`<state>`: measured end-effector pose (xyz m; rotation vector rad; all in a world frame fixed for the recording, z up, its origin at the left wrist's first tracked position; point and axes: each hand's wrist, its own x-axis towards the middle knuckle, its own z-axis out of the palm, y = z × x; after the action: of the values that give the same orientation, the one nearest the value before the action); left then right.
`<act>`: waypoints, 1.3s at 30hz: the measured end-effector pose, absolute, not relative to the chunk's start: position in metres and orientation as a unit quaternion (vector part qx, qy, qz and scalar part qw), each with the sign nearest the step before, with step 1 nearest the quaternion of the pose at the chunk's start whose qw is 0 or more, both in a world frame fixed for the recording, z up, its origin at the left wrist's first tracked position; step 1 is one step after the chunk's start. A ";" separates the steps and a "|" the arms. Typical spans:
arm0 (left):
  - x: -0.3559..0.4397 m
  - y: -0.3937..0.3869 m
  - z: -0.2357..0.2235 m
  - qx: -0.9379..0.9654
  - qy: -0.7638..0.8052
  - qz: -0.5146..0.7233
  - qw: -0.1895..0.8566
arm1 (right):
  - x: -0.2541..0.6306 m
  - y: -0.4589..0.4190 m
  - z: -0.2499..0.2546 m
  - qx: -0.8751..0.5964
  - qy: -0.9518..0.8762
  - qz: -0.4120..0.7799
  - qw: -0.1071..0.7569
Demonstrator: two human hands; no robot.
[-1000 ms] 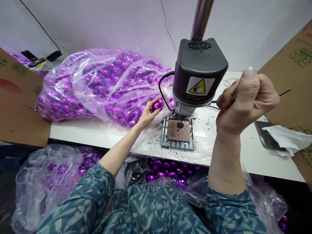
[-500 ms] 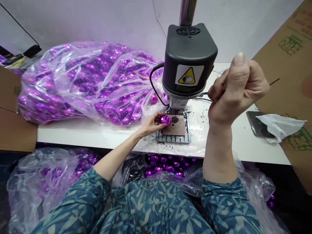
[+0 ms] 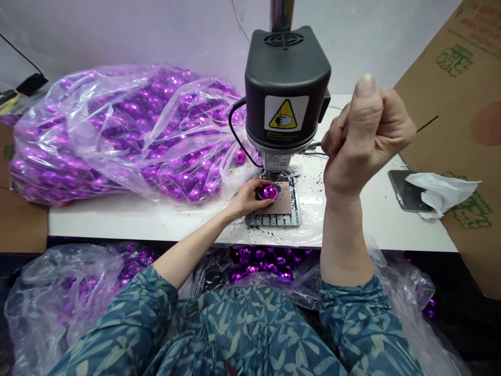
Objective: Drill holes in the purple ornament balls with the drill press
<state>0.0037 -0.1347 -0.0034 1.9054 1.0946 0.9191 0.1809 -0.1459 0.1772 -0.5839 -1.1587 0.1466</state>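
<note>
My left hand [image 3: 250,199] pinches a shiny purple faceted ball [image 3: 268,193] between thumb and fingers. The ball rests on a brown square board [image 3: 282,207] over a slotted metal base plate [image 3: 274,220], right below the head of a small black drill press [image 3: 287,78]. The drill tip is mostly hidden behind the ball and motor housing. Raised at the right of the press, my right hand [image 3: 366,138] is closed in a fist around the press lever; a dark rod runs toward it, and the grip itself is covered by my fingers.
A big clear bag of purple balls [image 3: 129,136] lies left on the white table [image 3: 117,222]. Black shavings surround the plate. At right are a phone [image 3: 403,190], white tissue [image 3: 442,190] and a cardboard box [image 3: 462,130]. More bagged balls [image 3: 262,263] sit below the table edge.
My left hand has carried the purple ball from beside the bag rightward onto the board under the drill. My right hand stays closed at the lever. The whole view has shifted.
</note>
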 end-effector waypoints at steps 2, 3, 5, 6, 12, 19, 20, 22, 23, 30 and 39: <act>0.011 -0.137 -0.006 0.745 0.427 0.373 0.352 | 0.180 -0.146 0.177 -0.264 -0.536 0.071 0.799; 0.014 -0.139 -0.008 0.741 0.426 0.383 0.350 | 0.180 -0.146 0.177 -0.260 -0.533 0.074 0.802; 0.021 -0.142 -0.014 0.723 0.425 0.409 0.361 | 0.179 -0.147 0.177 -0.252 -0.526 0.081 0.808; 0.024 -0.144 -0.017 0.709 0.425 0.421 0.373 | 0.179 -0.147 0.177 -0.249 -0.526 0.085 0.809; 0.027 -0.148 -0.026 0.678 0.437 0.436 0.400 | 0.179 -0.148 0.173 -0.245 -0.527 0.076 0.810; 0.026 -0.147 -0.028 0.680 0.441 0.439 0.389 | 0.177 -0.156 0.156 -0.231 -0.501 0.053 0.832; 0.026 -0.147 -0.029 0.680 0.440 0.440 0.389 | 0.177 -0.158 0.153 -0.235 -0.502 0.050 0.831; 0.026 -0.148 -0.030 0.681 0.440 0.441 0.386 | 0.178 -0.161 0.146 -0.243 -0.509 0.041 0.824; 0.026 -0.148 -0.030 0.681 0.440 0.441 0.384 | 0.178 -0.161 0.143 -0.239 -0.514 0.033 0.823; 0.025 -0.149 -0.028 0.685 0.441 0.439 0.379 | 0.182 -0.149 0.124 -0.113 -0.541 -0.036 0.833; 0.025 -0.150 -0.030 0.688 0.446 0.443 0.362 | 0.186 -0.145 0.108 -0.044 -0.577 -0.079 0.812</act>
<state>0.0253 -0.1497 -0.0296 1.7733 1.1480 1.1422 0.1863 -0.1450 0.1077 -0.0939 -1.2321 -0.1678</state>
